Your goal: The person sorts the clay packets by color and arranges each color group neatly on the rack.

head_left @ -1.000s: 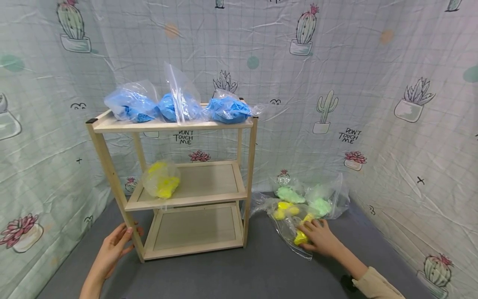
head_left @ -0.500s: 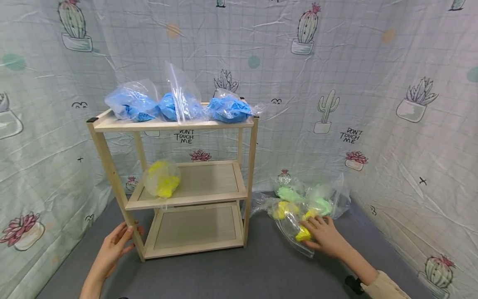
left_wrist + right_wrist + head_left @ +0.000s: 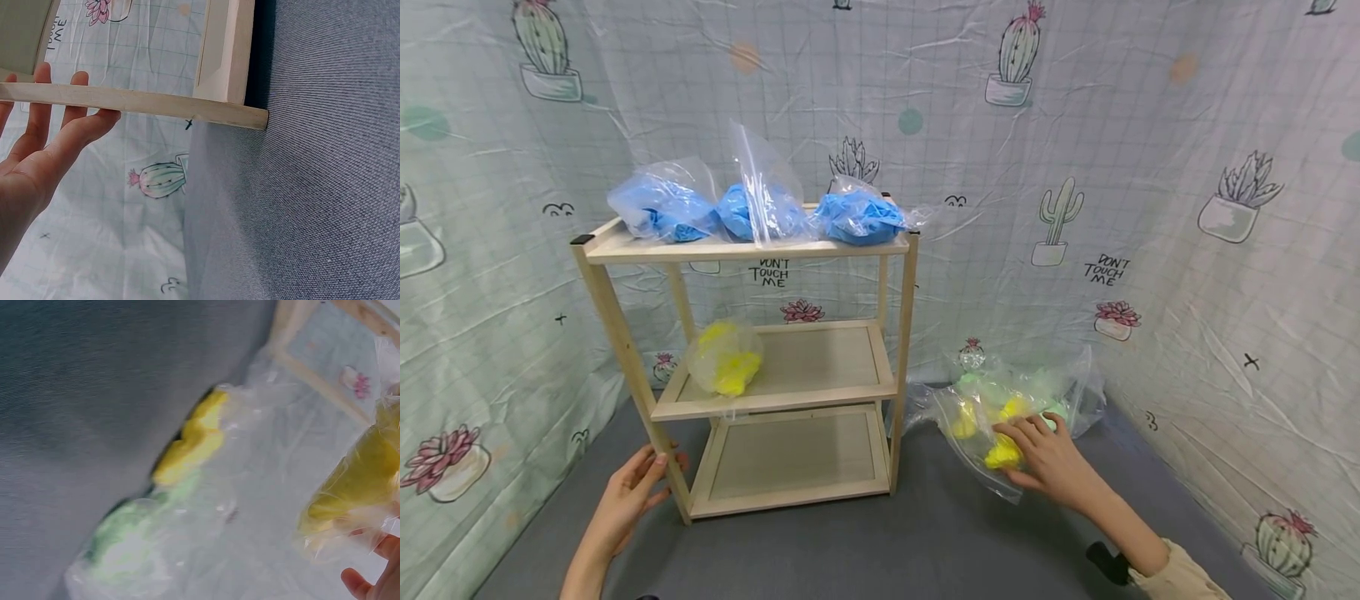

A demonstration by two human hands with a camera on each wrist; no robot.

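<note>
My left hand [image 3: 628, 500] grips the left front post [image 3: 150, 103] of a small wooden shelf [image 3: 775, 405], fingers on one side and thumb on the other. With my right hand [image 3: 1052, 462] I hold a clear plastic bag with yellow contents [image 3: 1003, 452]. In the right wrist view this bag [image 3: 359, 478] hangs raised above the table, fingers at its lower edge. Behind it lie another bag with yellow contents [image 3: 194, 444] and bags with pale green contents [image 3: 122, 544], partly hidden in the head view.
On the top shelf sit three clear bags with blue contents [image 3: 861, 218]. A yellow-filled bag [image 3: 733, 372] rests at the left of the middle shelf. The dark grey table [image 3: 820, 554] meets a cactus-print curtain [image 3: 985, 275] behind and at both sides.
My right hand has raised the yellow bag off the table, and it now overlaps the green bags more in the head view. The left hand stays at the post.
</note>
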